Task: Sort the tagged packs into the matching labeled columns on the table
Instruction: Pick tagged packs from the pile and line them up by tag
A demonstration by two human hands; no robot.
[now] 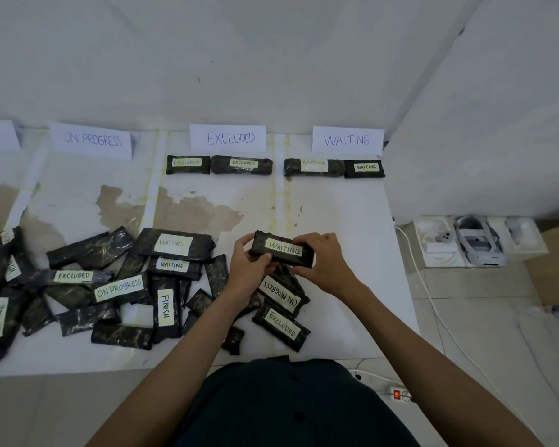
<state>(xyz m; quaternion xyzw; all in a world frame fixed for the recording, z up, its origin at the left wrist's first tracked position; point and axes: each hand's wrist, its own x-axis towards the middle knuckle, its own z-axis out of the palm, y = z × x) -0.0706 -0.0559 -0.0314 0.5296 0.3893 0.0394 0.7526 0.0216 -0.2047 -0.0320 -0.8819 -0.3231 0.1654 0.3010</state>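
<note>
The left hand (249, 264) and right hand (325, 262) each pinch one end of the held pack (284, 249), fingers curled round its edges. Its tag, reading WAITING, faces up, likely so it can be read before placing. The pack seems lifted clear of the bench (336, 214). Just under the hands lie an ON PROGRESS pack (279, 293) and an EXCLUDED pack (282, 324), not yet sorted. To the left of the hands sprawls the unsorted pile (126, 279). Well beyond the hands and slightly right stands the WAITING sign (347, 140), with a row of two sorted packs (364, 168) before it. I judge the held pack belongs there. Left of that sign is the EXCLUDED sign (228, 138).
</note>
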